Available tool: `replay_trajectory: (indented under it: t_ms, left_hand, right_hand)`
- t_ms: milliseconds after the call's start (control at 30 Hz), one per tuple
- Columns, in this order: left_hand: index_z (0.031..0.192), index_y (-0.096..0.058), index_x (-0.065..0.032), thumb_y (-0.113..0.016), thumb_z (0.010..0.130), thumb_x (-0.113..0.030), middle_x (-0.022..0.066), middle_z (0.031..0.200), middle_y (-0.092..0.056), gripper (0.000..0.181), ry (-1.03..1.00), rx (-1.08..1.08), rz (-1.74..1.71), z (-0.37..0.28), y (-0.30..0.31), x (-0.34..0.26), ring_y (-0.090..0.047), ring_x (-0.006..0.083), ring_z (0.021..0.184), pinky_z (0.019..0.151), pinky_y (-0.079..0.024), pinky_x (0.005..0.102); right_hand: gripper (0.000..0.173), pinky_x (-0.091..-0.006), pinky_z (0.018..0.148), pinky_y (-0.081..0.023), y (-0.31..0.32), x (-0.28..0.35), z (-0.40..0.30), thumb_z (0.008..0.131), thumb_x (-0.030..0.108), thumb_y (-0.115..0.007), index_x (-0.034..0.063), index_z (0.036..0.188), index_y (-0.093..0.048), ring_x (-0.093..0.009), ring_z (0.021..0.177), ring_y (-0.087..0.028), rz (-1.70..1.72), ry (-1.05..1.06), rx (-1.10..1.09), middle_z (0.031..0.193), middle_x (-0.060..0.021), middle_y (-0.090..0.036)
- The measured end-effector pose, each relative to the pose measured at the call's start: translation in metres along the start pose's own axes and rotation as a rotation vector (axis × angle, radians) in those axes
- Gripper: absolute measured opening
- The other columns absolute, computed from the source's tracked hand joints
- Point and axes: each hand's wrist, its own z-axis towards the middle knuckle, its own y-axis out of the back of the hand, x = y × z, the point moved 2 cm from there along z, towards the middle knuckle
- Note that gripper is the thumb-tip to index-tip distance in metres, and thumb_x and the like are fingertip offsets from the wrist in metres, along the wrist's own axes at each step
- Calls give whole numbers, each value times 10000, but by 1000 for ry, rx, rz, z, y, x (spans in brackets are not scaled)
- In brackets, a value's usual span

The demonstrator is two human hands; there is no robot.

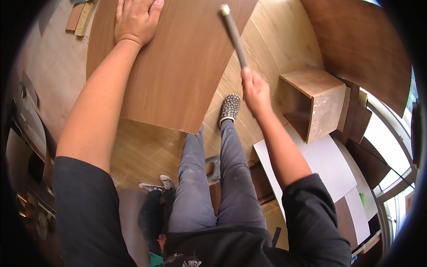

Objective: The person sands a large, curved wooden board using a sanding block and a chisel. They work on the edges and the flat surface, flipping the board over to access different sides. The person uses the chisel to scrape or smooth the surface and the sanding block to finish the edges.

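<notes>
A large brown wood-grain panel (173,66) extends from the top of the view down to a corner above my legs. Flat on its upper left part rests my left hand (136,21), fingers spread, holding nothing. My right hand (257,91) grips the lower end of a slim greyish rod-like tool (236,40) with a pale tip, slightly blurred. It is raised over the panel's right edge; whether its tip touches the panel I cannot tell.
An open wooden box (328,110) stands on the plank floor (267,43) at right, beside white boards (313,160). A curved brown sheet (367,43) fills the upper right. Small wood offcuts (80,18) lie upper left. Another person's shoes (156,185) show behind my legs, lower left.
</notes>
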Motion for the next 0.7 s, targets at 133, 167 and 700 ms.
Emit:
replay_trajectory:
  t_ms: [133, 167, 700]
  left_hand:
    - [1529, -441, -113, -411, 1034, -383, 144, 1629, -349, 564, 21, 20, -10, -2, 8, -1, -276, 311, 1523, 1256, -145, 484]
    - [1528, -442, -113, -412, 1034, -383, 146, 1628, -350, 564, 13, 10, -17, -1, 6, -4, -275, 312, 1523, 1256, -147, 484]
    - [1537, -424, -113, -431, 1028, -391, 153, 1629, -343, 580, -3, 4, 24, 3, 3, -9, -266, 313, 1527, 1258, -145, 479]
  right_hand:
    - [502, -314, 578, -411, 9, -8, -25, 1028, 442, -585, 30, 741, -575, -103, 632, -446, -74, 15, 29, 640, -36, -489]
    - [535, -370, 588, -439, 9, -5, 0, 1009, 462, -593, 4, 732, -583, -152, 612, -463, -31, 14, -12, 618, -109, -515]
    - [521, -285, 467, -404, 9, 49, 75, 1023, 482, -583, 74, 703, -537, -85, 503, -465, 96, 80, -18, 614, 15, -500]
